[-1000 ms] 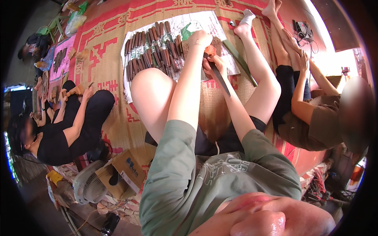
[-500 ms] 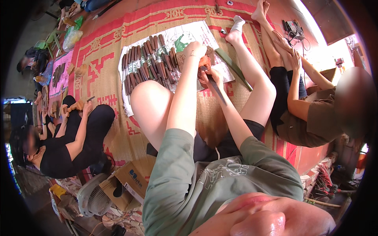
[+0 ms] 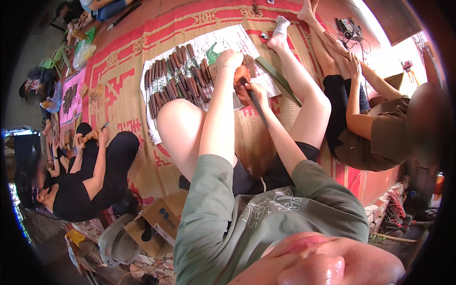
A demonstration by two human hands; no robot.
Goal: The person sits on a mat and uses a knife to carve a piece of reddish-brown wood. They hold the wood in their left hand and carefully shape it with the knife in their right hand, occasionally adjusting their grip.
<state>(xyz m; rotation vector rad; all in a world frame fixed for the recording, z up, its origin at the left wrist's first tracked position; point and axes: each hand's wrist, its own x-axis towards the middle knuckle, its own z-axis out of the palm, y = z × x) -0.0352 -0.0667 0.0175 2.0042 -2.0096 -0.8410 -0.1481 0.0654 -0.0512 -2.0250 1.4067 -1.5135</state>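
Orange-brown carving between the hands, upper middle of frame.
The right hand grips a long dark tool; left hand, at the carving's upper left, has a grip I cannot tell; both arms stretch upward.

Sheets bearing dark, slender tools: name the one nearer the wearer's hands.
The white rectangular sheet with green print, lying by the left hand and right hand; the pink sheet lies farther off, toward the picture's left edge.

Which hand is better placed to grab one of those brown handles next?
Left, probably: the left hand is nearer the brown handles, while the right hand holds a dark tool.
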